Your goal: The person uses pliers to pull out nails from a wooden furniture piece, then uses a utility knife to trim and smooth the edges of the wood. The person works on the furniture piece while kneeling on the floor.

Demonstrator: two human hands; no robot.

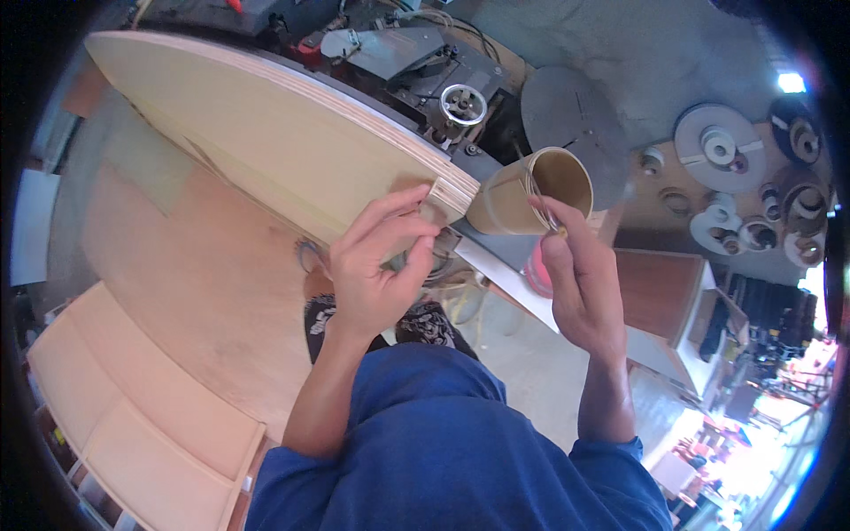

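Note:
My left hand (pixel 382 272) is at the near right end of a stack of pale plywood panels (pixel 279 133) with layered edges. Its thumb and fingertips almost meet beside the panel corner; whether they pinch anything small cannot be made out. Between the thumb and fingers of my right hand (pixel 588 285) is a slim metal tool (pixel 554 222), perhaps a blade, mostly hidden by the grip. Just behind that hand lies a tan rolled sheet (pixel 508 202), its round open end facing right. A pink object (pixel 538 269) shows partly behind the right hand.
Beyond the panels stands a dark machine with a chrome handwheel (pixel 463 105) and a large grey disc (pixel 571 126). Edge-banding rolls (pixel 718 146) hang at right above a brown cabinet (pixel 657 292). Curved wooden panels (pixel 166 425) lie at lower left. Cables (pixel 458 292) trail across the floor.

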